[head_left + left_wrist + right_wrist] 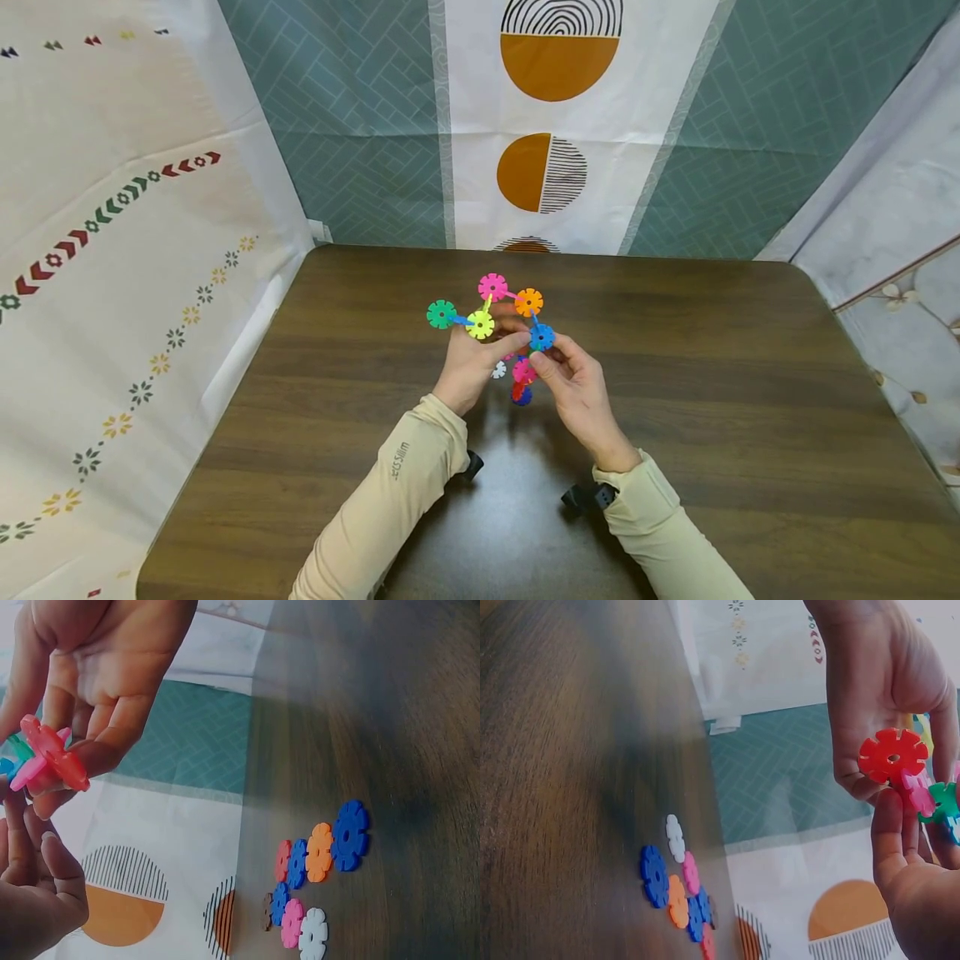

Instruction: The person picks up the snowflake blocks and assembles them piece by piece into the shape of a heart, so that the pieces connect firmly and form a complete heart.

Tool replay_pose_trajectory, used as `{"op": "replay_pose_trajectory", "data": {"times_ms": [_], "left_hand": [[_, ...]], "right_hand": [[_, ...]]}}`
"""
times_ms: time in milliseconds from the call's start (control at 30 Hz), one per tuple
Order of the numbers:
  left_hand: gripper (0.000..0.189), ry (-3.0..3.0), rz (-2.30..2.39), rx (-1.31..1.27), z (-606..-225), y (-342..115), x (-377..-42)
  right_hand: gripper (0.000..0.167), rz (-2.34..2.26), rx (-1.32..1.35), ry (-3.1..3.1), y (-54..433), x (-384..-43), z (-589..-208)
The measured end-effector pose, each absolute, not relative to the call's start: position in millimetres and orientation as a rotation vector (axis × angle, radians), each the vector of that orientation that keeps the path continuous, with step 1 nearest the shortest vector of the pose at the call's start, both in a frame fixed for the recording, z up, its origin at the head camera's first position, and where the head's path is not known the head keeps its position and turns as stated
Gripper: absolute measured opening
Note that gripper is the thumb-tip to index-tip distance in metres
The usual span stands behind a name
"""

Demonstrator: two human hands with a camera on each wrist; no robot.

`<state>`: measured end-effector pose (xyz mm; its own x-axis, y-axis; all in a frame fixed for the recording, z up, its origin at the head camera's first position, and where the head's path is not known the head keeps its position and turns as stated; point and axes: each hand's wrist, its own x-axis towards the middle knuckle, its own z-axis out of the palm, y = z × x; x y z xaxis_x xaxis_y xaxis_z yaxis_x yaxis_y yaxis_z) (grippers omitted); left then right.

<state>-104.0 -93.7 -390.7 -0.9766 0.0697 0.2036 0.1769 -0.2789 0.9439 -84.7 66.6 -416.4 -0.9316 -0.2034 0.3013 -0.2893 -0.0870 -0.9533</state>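
Both hands are in close now, mid-frame in the head view, on one linked disc shape [480, 325]! The right hand [579, 385] pinches it, thumb and fingers closed by the blue disc [542, 337] and the lower pink disc [524, 370]. The left hand [474, 365] curls round from the other side, thumb tip at the blue disc's left edge; exactly which piece its fingers grip is hidden. Two holds this near together look meant to steady those slotted joints. Outward we go: the green disc [442, 314] juts to the left, the orange disc [529, 302] sits up top, all held clear of the table [712, 375], probably so nothing snags. Lower right in the left wrist view, loose discs [319, 852] lie flat, bunched, seemingly for easy reach.
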Motion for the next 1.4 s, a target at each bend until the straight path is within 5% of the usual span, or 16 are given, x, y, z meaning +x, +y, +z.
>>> {"op": "replay_pose_trajectory", "data": {"times_ms": [667,1067,1400], "left_hand": [[0.032,-1.799,-2.510,-0.282,-390,-91,-104],[0.039,-1.745,-2.631,-0.602,-393,-85,-104],[0.028,-1.831,-2.448,-0.563,-392,-85,-103]], "right_hand": [[0.028,2.212,0.529,-2.089,71,-82,-413],[0.053,2.501,0.570,-1.987,68,-76,-406],[0.020,2.424,0.320,-2.019,58,-73,-404]]}}
